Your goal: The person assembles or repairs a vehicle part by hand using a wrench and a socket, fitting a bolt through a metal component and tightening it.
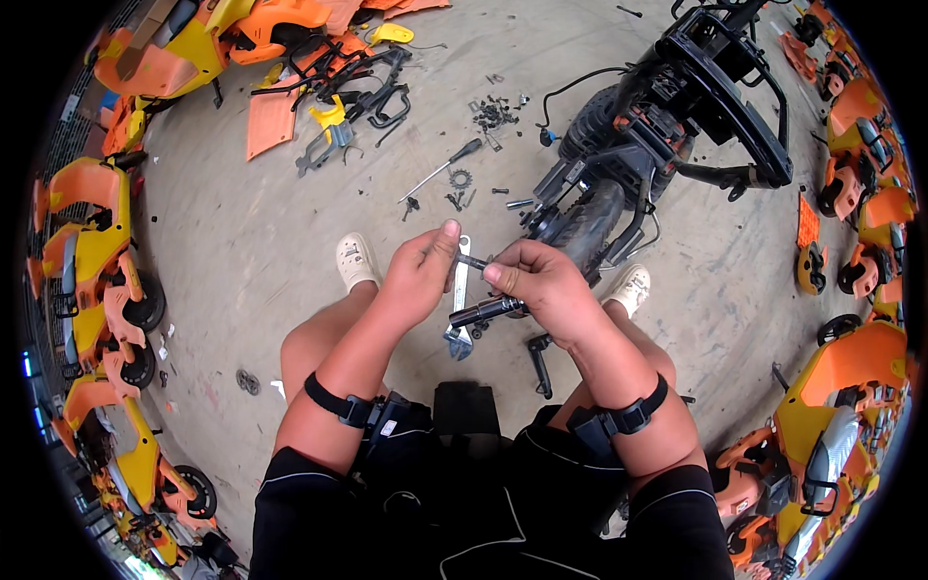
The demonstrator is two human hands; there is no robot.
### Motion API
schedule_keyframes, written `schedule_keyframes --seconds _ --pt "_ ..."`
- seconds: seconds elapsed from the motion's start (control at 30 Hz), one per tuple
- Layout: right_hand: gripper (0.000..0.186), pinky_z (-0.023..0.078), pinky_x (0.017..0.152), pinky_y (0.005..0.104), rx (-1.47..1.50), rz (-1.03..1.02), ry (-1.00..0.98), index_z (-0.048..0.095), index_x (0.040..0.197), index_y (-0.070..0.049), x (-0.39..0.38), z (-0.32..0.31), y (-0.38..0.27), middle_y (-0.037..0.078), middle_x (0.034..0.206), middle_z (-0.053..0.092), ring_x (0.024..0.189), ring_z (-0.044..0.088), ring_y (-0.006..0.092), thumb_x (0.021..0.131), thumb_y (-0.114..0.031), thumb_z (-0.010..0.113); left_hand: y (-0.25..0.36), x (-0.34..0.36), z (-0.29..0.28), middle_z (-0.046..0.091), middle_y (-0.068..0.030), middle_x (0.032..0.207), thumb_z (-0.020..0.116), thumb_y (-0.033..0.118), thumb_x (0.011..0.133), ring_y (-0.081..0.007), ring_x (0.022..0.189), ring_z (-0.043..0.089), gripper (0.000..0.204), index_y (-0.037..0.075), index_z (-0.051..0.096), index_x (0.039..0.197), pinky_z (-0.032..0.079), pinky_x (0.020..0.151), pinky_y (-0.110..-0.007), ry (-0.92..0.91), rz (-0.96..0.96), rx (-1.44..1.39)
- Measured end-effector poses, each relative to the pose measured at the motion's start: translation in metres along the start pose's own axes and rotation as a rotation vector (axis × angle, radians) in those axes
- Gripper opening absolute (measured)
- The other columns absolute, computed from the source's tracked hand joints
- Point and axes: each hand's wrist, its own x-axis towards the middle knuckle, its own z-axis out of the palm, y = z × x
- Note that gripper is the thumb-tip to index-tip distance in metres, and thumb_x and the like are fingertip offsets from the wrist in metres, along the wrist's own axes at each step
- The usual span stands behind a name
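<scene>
Between my hands is a thin dark bolt [472, 262]. My left hand [414, 275] is closed, pinching its left end with thumb and fingers. My right hand [548, 292] pinches the other end, with its fingers curled. A chrome socket tool [480, 312] sticks out leftward from under my right hand, seemingly held by the lower fingers; its far end is hidden. Below my hands an adjustable wrench [461, 300] lies on the floor, jaw toward me. Just ahead stands a stripped black scooter frame [638, 145] with its rear tire [590, 224] near my right hand.
On the concrete floor ahead lie a screwdriver [440, 172], a toothed ring [461, 179], a socket [520, 204] and a pile of small fasteners [495, 114]. Orange panels [273, 118] and black brackets [379, 89] lie at far left. Yellow-orange scooters [97, 242] line both sides.
</scene>
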Motion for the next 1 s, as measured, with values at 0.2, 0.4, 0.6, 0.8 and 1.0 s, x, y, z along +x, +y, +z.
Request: schedule_keyframes --seconds 0.2,0.4,0.6,0.8,1.0 --pt "0.025 0.044 0.069 0.0252 -0.016 -0.003 0.015 0.066 0.093 0.001 0.005 0.004 0.003 0.002 0.082 0.063 0.077 0.055 0.0096 0.093 -0.022 0.073 0.007 -0.004 0.011 0.058 -0.0051 0.079 0.045 0.046 0.105 -0.0127 0.068 0.055 0.049 0.000 0.059 0.096 0.047 0.064 -0.029 0.085 0.231 -0.285" --pt "0.026 0.043 0.069 0.0248 -0.022 0.004 -0.004 0.066 0.093 0.001 0.004 0.007 0.005 0.001 0.080 0.062 0.076 0.054 0.0089 0.094 -0.024 0.071 -0.001 -0.001 -0.006 0.059 -0.0044 0.080 0.051 0.037 0.105 -0.0098 0.065 0.054 0.038 0.000 0.060 0.104 0.046 0.061 -0.025 -0.015 0.165 -0.070" --pt "0.026 0.043 0.069 0.0249 -0.024 -0.006 0.014 0.066 0.093 0.000 0.007 0.006 0.004 0.002 0.079 0.062 0.075 0.054 0.0090 0.094 -0.026 0.071 0.009 -0.004 0.000 0.057 -0.0027 0.077 0.050 0.036 0.106 -0.0089 0.064 0.054 0.037 0.001 0.060 0.099 0.045 0.059 -0.025 -0.030 0.133 -0.312" --pt "0.029 0.043 0.069 0.0250 -0.010 -0.006 0.037 0.066 0.094 0.001 0.006 0.004 -0.003 0.002 0.079 0.063 0.075 0.055 0.0100 0.095 -0.028 0.071 0.009 0.001 -0.008 0.060 -0.0045 0.080 0.046 0.038 0.107 -0.0101 0.065 0.056 0.039 0.001 0.059 0.104 0.047 0.060 -0.026 -0.112 -0.007 -0.011" --pt "0.030 0.043 0.070 0.0247 -0.002 0.013 0.025 0.065 0.092 -0.001 0.007 0.002 -0.003 0.002 0.078 0.063 0.075 0.055 0.0097 0.096 -0.030 0.069 0.000 0.004 -0.002 0.061 -0.0067 0.085 0.043 0.043 0.107 -0.0135 0.070 0.058 0.046 -0.001 0.058 0.104 0.049 0.065 -0.028 -0.062 0.196 -0.084"
